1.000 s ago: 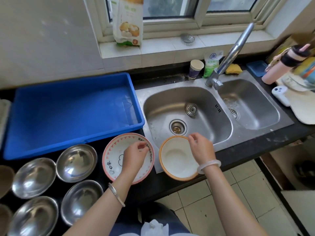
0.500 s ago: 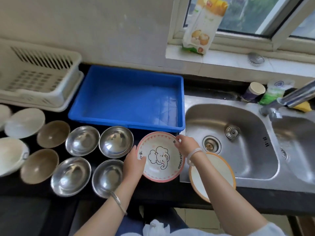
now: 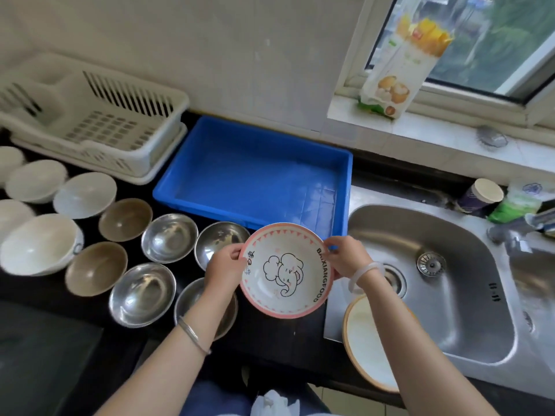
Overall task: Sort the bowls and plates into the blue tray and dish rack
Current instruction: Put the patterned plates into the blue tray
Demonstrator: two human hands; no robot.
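A pink-rimmed plate with an elephant drawing point(image 3: 286, 270) is held tilted above the counter, just in front of the blue tray point(image 3: 261, 172). My left hand point(image 3: 225, 267) grips its left rim and my right hand point(image 3: 345, 256) grips its right rim. The blue tray holds nothing. A white dish rack point(image 3: 90, 115) stands at the back left, also with nothing in it. An orange-rimmed plate point(image 3: 369, 346) lies on the counter's front edge beside the sink, under my right forearm.
Several steel bowls point(image 3: 168, 237), two brown bowls point(image 3: 124, 219) and several white bowls point(image 3: 39, 243) crowd the black counter on the left. A steel double sink point(image 3: 450, 283) lies to the right. A cup point(image 3: 480, 195) and a green packet stand behind it.
The plate has risen off the counter and tilted toward me, with both hands now on its rim. The view swung left, bringing the dish rack and more bowls into sight.
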